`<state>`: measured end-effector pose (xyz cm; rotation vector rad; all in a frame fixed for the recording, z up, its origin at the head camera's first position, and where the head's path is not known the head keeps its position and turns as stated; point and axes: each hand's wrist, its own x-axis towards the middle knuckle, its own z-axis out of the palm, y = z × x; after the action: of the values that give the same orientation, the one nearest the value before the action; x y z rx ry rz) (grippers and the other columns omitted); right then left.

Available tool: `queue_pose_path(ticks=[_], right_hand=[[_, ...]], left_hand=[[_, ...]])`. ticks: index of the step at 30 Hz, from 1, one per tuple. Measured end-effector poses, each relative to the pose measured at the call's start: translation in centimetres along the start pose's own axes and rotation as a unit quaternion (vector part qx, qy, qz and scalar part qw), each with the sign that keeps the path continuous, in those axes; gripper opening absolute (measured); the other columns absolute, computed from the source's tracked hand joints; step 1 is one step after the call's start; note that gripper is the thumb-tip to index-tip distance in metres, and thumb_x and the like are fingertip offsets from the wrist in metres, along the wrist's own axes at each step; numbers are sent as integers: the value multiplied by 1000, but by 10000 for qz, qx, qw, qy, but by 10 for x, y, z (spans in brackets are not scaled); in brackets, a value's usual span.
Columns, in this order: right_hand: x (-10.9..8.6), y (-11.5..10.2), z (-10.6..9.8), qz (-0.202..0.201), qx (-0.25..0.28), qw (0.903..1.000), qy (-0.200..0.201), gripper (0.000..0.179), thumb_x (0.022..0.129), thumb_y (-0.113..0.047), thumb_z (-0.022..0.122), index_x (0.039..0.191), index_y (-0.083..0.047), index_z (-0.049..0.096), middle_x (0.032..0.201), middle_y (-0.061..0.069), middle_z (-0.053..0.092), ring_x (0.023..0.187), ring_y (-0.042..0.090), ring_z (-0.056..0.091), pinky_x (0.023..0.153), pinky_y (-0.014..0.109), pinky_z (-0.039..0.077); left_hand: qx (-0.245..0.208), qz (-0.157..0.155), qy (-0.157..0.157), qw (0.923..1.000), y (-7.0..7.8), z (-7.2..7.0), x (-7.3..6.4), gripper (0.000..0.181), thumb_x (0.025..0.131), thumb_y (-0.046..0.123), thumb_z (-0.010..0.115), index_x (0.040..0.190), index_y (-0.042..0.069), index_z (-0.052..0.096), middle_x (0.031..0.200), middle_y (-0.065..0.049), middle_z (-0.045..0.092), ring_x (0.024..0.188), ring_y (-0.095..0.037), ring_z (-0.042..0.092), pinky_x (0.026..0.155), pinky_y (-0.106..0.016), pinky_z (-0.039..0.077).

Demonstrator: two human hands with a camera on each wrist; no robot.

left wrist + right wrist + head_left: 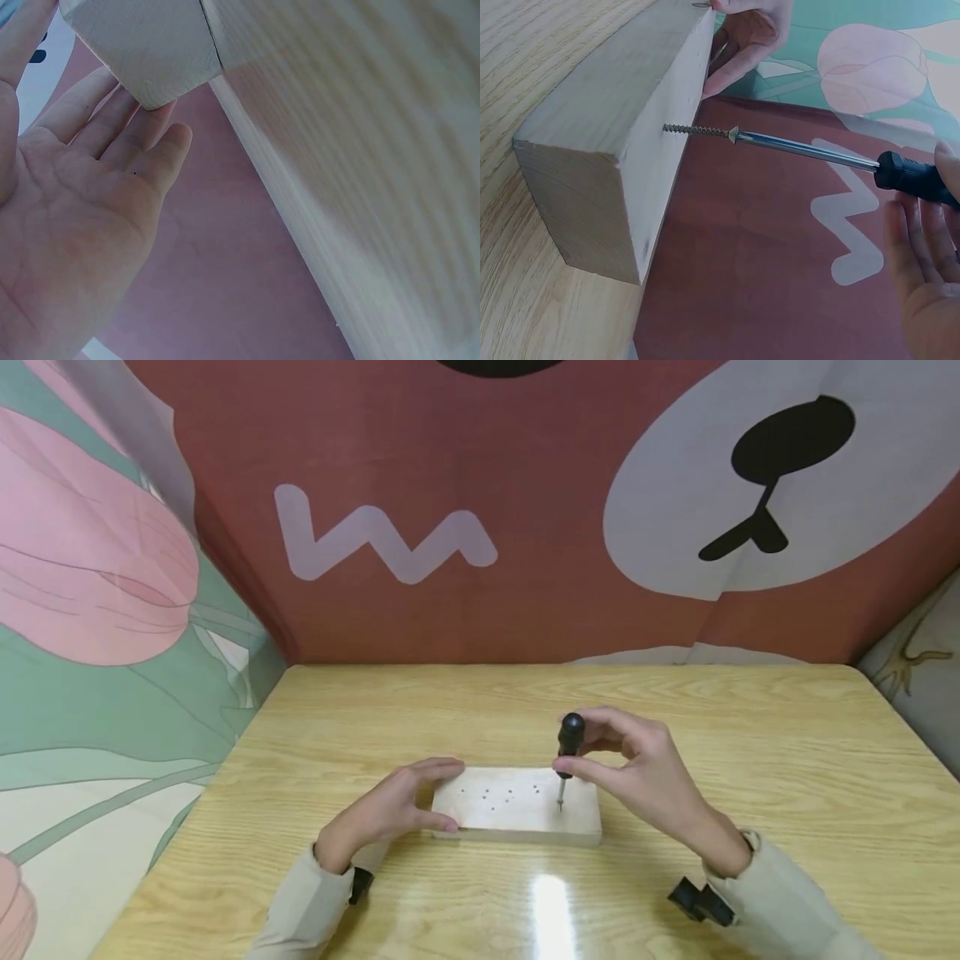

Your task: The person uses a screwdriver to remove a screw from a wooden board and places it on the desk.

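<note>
A pale wooden block (525, 820) lies flat on the table, with several small dark holes in its top. At its left end my left hand (393, 802) holds it, thumb at the near edge and fingers at the far corner. My right hand (648, 777) grips the black handle of a screwdriver (571, 737) between thumb and fingers, above the block's right part. In the right wrist view, the screwdriver's steel shaft (802, 148) meets the head of a screw (697, 130). The screw stands upright on the block's top, most of its thread exposed; its tip meets the wood.
The wood-grain table (360, 710) extends around the block on all sides. A red printed cloth (450, 618) hangs behind the table's far edge, and a floral cloth (97, 693) hangs along the left. Dark wrist devices (701, 902) sit at the sleeves.
</note>
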<state>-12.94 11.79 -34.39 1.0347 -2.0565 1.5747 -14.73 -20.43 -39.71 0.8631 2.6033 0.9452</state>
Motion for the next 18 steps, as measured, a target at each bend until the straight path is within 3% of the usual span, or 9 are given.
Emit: queue_pose_path(ticks=[11, 18], right_hand=[[-2, 2, 1, 136, 26, 9998, -112, 43, 75, 15, 77, 115, 1, 66, 92, 7, 73, 83, 6, 70, 75, 22, 60], [0, 0, 2, 88, -104, 9999, -14, 44, 73, 9, 82, 110, -7, 66, 91, 1, 70, 83, 7, 68, 77, 20, 58]], left_hand=[[7, -45, -26, 10000, 1, 0, -2, 79, 80, 34, 81, 145, 3, 48, 151, -13, 47, 142, -32, 42, 116, -49, 38], [-19, -75, -29, 10000, 2, -1, 0, 80, 80, 35, 81, 146, 4, 48, 152, -12, 47, 143, -31, 42, 115, -48, 39]])
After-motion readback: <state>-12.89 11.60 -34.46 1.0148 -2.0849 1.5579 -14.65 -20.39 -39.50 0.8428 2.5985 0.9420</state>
